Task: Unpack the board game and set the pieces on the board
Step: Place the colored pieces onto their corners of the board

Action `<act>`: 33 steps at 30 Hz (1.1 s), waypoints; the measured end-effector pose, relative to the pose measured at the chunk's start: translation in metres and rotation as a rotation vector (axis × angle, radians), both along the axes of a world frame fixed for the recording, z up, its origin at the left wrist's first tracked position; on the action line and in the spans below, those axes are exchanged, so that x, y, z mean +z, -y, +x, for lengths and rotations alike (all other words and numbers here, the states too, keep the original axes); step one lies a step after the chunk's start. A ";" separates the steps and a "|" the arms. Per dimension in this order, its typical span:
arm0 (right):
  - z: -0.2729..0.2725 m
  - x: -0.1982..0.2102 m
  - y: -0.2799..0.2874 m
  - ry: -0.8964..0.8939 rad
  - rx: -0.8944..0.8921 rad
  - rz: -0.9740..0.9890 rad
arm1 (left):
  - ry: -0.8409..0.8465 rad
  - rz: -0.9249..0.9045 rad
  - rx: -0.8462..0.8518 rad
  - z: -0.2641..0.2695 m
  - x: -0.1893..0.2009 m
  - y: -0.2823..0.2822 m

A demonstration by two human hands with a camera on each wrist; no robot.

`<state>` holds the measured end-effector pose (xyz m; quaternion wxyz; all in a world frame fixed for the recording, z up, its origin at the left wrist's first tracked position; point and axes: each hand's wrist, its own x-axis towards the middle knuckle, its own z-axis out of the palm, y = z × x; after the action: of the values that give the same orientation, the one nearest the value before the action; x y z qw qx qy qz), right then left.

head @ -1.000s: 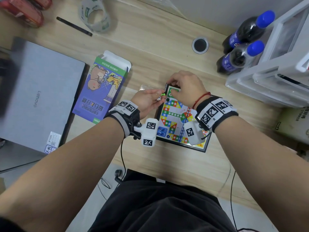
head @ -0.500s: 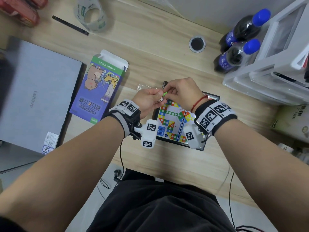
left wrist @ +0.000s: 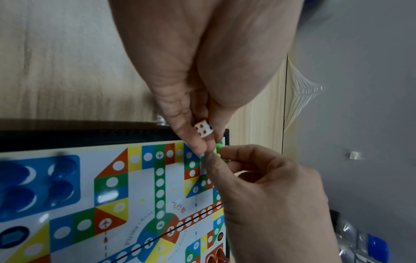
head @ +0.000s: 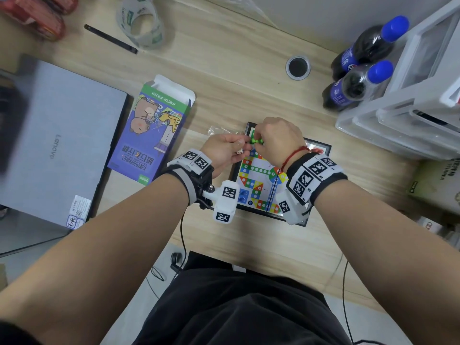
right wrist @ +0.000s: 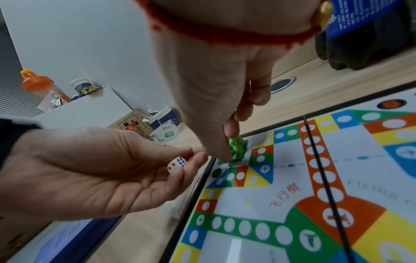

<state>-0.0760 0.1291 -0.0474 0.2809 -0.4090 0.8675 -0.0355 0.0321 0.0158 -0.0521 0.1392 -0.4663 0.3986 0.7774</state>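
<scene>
The colourful flight-chess board (head: 258, 180) lies flat on the desk in front of me. My right hand (head: 258, 140) pinches a small clump of green pieces (head: 255, 140) over the board's far-left green corner (right wrist: 244, 142). In the right wrist view the green pieces (right wrist: 236, 146) sit just under its fingertips. My left hand (head: 242, 148) hovers beside that corner and holds a white die (left wrist: 203, 130) between thumb and fingers, its fingertips close to the green pieces (left wrist: 218, 150). Blue pieces (left wrist: 45, 179) stand in the blue corner, and red ones (left wrist: 216, 252) in another.
The open game box (head: 151, 130) lies left of the board, with a closed laptop (head: 54, 138) beyond it. A clear plastic bag (head: 219, 130) sits by the board's far-left corner. Two dark bottles (head: 356, 78) and plastic drawers (head: 410, 113) stand at the right. A tape roll (head: 142, 21) lies at the back.
The right hand left the green corner, met the left hand's fingertips half a second ago, and now holds green pieces back over that corner. The left hand stayed put with the die.
</scene>
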 end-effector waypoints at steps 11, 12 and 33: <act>-0.002 0.000 -0.003 0.012 -0.050 -0.037 | -0.006 0.016 -0.023 -0.002 -0.002 -0.002; -0.002 0.000 -0.003 0.011 -0.053 -0.041 | -0.008 0.007 -0.028 -0.002 -0.002 -0.002; 0.003 0.022 -0.010 0.164 -0.051 -0.254 | -0.061 0.016 -0.008 0.001 0.008 0.002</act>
<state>-0.0734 0.1387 -0.0250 0.2956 -0.4147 0.8404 -0.1853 0.0331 0.0135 -0.0444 0.1340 -0.4395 0.3984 0.7938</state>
